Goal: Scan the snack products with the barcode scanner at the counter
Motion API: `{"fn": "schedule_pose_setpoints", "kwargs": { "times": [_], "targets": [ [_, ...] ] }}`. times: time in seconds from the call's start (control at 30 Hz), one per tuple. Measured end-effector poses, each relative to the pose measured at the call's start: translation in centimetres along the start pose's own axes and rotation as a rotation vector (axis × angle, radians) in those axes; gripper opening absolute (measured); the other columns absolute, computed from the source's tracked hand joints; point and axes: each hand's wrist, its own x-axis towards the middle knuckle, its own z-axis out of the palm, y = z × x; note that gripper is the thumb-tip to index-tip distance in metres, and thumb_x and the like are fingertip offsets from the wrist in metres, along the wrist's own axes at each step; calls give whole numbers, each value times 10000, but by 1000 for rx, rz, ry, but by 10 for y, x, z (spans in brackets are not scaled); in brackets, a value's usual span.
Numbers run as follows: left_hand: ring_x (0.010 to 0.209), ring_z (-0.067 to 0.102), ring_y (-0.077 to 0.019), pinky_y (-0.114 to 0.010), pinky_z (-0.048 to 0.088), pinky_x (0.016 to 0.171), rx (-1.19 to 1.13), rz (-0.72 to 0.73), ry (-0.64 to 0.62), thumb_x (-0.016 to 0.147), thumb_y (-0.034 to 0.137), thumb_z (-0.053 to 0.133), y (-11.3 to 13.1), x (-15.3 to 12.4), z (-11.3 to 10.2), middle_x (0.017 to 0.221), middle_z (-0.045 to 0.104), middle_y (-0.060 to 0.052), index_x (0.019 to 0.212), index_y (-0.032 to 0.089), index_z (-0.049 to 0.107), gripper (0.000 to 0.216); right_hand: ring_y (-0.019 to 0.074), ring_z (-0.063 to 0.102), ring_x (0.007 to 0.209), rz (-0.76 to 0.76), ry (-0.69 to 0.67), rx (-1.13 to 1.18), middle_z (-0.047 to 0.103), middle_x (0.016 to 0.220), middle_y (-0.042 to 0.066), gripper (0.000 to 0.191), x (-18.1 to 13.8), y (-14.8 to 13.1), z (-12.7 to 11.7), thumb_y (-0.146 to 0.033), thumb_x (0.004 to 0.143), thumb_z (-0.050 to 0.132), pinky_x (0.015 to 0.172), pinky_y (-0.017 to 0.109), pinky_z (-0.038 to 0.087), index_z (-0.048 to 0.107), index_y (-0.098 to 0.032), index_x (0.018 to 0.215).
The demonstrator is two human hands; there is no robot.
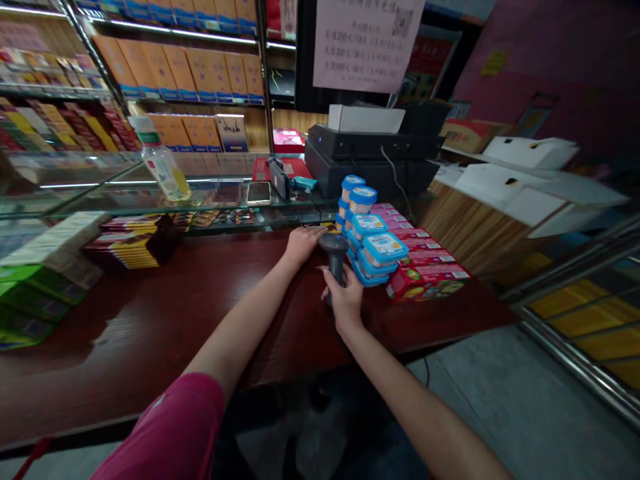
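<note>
My right hand is wrapped round the handle of a dark barcode scanner, held upright over the dark red wooden counter. Further back, my left hand rests palm down on the counter with fingers stretched out, beside the scanner's head. Just right of both hands stand stacks of blue-lidded round tubs. Red and pink flat boxes lie in rows to the right of the tubs.
Stacked flat packs and green-white cartons lie at the counter's left. A bottle and a phone sit on the glass case behind. A black register with a white printer stands at the back.
</note>
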Motion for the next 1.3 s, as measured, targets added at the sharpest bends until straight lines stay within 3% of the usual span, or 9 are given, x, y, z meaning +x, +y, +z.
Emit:
{"fn": "schedule_pose_setpoints", "kwargs": {
  "times": [0.23,0.37,0.47,0.6,0.83,0.93,1.07,1.2,1.3],
  "targets": [
    [1208,740,-245,-374,593,1013,14,40,133,1034,173,574,-9,0,2,1318,761,-98,1305,194,747,322,75,514,416,22,76,56,803,883,56,357,-4,-10,1,-441,783,794,401,231,412,749,-158,996],
    [1178,748,-261,-357,581,1004,-17,0,9,1007,159,602,-8,5,8,1260,786,-121,1251,185,772,299,80,524,435,17,61,29,808,906,70,370,-5,-12,0,-437,779,802,427,242,442,750,-159,1017],
    [1123,768,-298,-360,600,937,-63,-148,-96,975,115,617,-7,9,14,1196,795,-177,1185,171,803,286,88,528,439,8,78,9,811,1018,106,390,-5,-12,-1,-456,795,783,431,267,453,735,-167,1053],
    [1155,762,-315,-392,613,953,-157,-261,-100,976,102,612,-9,12,18,1256,774,-171,1219,227,799,331,105,526,452,-23,75,-18,797,1117,128,362,-6,-13,-1,-464,798,776,447,305,478,711,-200,1037],
    [1403,618,-223,-383,487,1194,-149,-139,-38,1015,109,538,-8,-1,5,1489,651,-138,1442,190,648,449,91,534,466,-54,36,-1,794,1097,128,423,-6,-12,-4,-481,787,779,476,276,455,670,-172,1054],
    [1497,520,-226,-442,384,1285,-98,-56,31,1012,98,512,-20,-32,-20,1534,612,-141,1480,155,608,481,104,554,496,-43,-44,23,790,1106,124,406,-9,-14,-8,-493,812,730,487,276,449,677,-176,1059],
    [1598,355,-232,-461,289,1337,7,-56,90,998,87,490,-57,-103,-83,1658,475,-91,1573,207,512,587,114,575,535,-31,-161,5,786,1181,110,425,-13,-18,-5,-462,799,780,540,293,488,701,-204,1127],
    [1623,294,-227,-468,226,1357,141,-308,213,982,80,445,-102,-182,-158,1697,413,-57,1622,258,446,665,128,598,544,77,-388,2,794,1191,111,388,-18,-18,25,-473,807,778,550,308,504,727,-213,1091],
    [1636,260,-237,-488,180,1367,234,-531,338,919,35,431,-131,-229,-197,1708,389,-77,1637,212,419,739,122,593,523,182,-534,63,789,1227,118,423,-25,-11,66,-490,791,777,536,307,497,717,-210,1102]
  ]
}}
